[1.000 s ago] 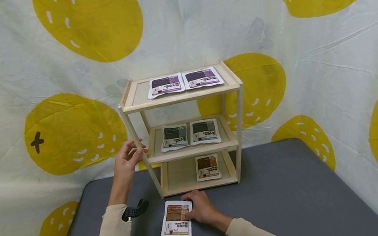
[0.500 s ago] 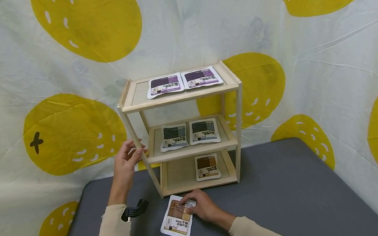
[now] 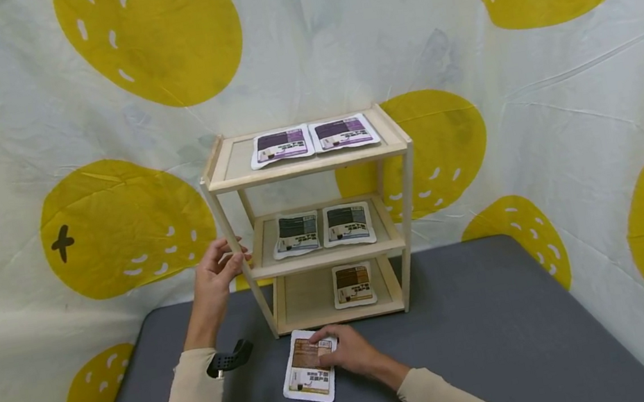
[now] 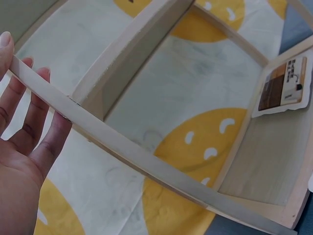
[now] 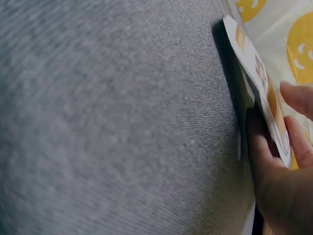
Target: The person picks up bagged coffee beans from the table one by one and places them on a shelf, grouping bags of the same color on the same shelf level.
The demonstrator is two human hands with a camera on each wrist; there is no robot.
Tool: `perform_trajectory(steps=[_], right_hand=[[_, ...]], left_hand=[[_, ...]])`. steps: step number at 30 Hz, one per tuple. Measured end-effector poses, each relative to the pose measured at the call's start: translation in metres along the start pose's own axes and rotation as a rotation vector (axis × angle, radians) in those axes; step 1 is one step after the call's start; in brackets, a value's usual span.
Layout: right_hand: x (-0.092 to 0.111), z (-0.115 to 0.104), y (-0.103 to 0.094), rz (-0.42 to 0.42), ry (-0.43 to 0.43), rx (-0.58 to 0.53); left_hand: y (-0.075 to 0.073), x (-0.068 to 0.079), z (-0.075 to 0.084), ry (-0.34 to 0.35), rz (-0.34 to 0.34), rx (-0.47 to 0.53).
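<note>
My left hand (image 3: 213, 278) holds the left front post (image 4: 132, 152) of a small three-tier wooden rack, thumb on one side and fingers on the other. My right hand (image 3: 355, 352) pinches the upper right edge of a white flat pouch (image 3: 311, 382) with a brown and yellow label. In the right wrist view, some fingers lie under the pouch (image 5: 253, 63) and others over it; its near edge is lifted a little off the grey cloth. The pouch lies just in front of the rack, slightly tilted. A similar brown-labelled pouch (image 3: 354, 285) lies on the right of the bottom shelf.
Two purple-labelled pouches, a left one (image 3: 281, 145) and a right one (image 3: 344, 133), lie on the top shelf. Two dark green ones, left (image 3: 296, 234) and right (image 3: 347, 225), are on the middle shelf. A fruit-print curtain (image 3: 296, 36) hangs behind the grey table (image 3: 506, 326).
The pouch has turned and shifted slightly right and toward the rack, with the right hand moving along with it. The left hand has stayed on the post.
</note>
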State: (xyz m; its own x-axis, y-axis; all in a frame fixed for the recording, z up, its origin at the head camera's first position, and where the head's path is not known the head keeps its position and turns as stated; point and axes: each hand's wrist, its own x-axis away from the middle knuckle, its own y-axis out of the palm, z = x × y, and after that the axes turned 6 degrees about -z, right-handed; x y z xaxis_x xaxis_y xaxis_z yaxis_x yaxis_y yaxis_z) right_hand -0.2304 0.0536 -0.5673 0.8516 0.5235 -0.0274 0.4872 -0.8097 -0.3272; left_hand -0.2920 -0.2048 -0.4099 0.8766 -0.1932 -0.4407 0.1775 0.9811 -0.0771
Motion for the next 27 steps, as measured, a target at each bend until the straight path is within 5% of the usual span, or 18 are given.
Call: perform_trajectory(steps=[9, 16, 27], right_hand=[[-0.0004, 0.0015, -0.0034, -0.048, -0.049, -0.063], [0.0003, 0.0, -0.0044, -0.099, 0.007, -0.055], [0.0013, 0.0042, -0.0053, -0.251, -0.034, -0.304]], left_hand=[[0.0005, -0.0004, 0.0025, -0.02, 0.013, -0.009], [-0.0001, -0.0008, 0.0033, -0.013, 0.013, 0.004], [0.0, -0.0007, 0.0004, 0.001, 0.008, 0.0]])
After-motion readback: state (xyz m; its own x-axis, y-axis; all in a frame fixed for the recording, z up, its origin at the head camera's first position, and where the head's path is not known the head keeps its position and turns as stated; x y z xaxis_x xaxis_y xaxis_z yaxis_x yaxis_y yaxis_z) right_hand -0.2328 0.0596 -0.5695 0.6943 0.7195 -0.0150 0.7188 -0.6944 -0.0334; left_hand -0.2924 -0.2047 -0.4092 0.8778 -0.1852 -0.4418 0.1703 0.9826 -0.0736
